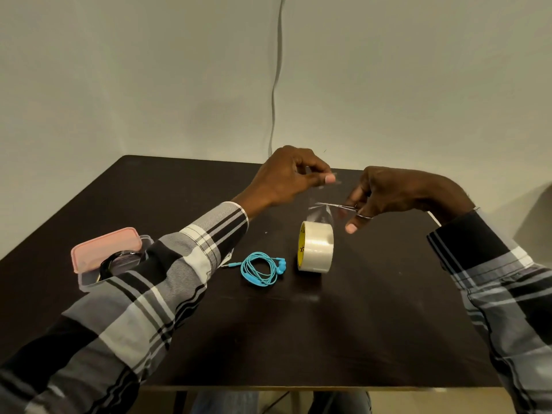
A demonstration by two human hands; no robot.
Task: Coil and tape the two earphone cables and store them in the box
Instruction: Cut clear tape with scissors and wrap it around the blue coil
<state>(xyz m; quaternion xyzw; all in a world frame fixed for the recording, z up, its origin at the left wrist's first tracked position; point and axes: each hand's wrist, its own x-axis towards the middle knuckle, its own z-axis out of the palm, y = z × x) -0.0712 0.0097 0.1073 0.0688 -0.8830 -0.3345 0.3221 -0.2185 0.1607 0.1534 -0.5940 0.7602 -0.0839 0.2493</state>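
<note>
Two hands are working above the tape roll (316, 246): left hand (286, 177) pinching a barely visible clear strip (321, 212), right hand (385, 194) gripping scissors (343, 207). Blue earphones (262, 268) are lying coiled below the left grip; a sleeve is half hiding the box (89, 282).

Lying on the bench (358, 324): coiled earphone cable (260, 268) just left of the upright tape roll (316, 246); box (110, 258) sitting well left, partly hidden behind a sleeve (167, 270); scissors (343, 208) hovering above the roll.
</note>
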